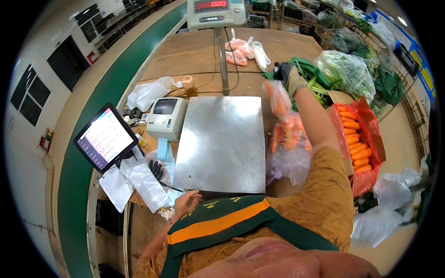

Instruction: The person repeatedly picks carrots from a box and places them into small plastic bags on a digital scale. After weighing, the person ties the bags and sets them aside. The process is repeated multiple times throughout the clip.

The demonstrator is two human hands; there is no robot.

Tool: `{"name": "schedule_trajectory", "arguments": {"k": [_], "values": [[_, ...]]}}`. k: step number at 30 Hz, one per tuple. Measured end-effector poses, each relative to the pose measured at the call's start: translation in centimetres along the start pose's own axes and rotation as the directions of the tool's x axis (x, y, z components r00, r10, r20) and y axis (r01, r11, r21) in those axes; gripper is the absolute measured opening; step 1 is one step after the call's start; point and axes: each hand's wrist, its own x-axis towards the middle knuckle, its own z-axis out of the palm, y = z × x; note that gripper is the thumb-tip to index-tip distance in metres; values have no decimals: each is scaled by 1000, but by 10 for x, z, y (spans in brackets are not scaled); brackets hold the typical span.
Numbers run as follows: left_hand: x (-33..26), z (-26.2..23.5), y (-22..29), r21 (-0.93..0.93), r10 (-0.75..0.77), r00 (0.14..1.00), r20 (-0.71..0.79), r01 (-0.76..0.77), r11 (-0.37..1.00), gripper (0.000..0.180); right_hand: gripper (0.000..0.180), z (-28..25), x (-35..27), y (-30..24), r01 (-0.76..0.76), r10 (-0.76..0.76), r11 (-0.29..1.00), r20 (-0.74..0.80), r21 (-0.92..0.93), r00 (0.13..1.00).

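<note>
Wooden table (pixel 194 55); right hand (pixel 288 74) grip blurred, carrot bag (pixel 279 98) indistinct.

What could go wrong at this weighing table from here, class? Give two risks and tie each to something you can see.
1. The right hand, in a dark glove, grips the clear bag of carrots only by its thin top while the load hangs beside the steel scale plate; the plastic might tear or slip.
2. The left hand rests at the table edge near loose plastic bags, which could easily slide off.
</note>
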Motion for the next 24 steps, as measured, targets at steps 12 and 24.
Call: {"name": "schedule_trajectory", "arguments": {"k": [12,24], "values": [[-24,-53,-70,135,-279,749,-601,439,888,16,23,89,48,84,108,-168,967,256,230,952],[12,-114,-199,490,-696,469,-544,851,189,55,20,-1,-320,133,-308,322,947,350,-96,880]]}}
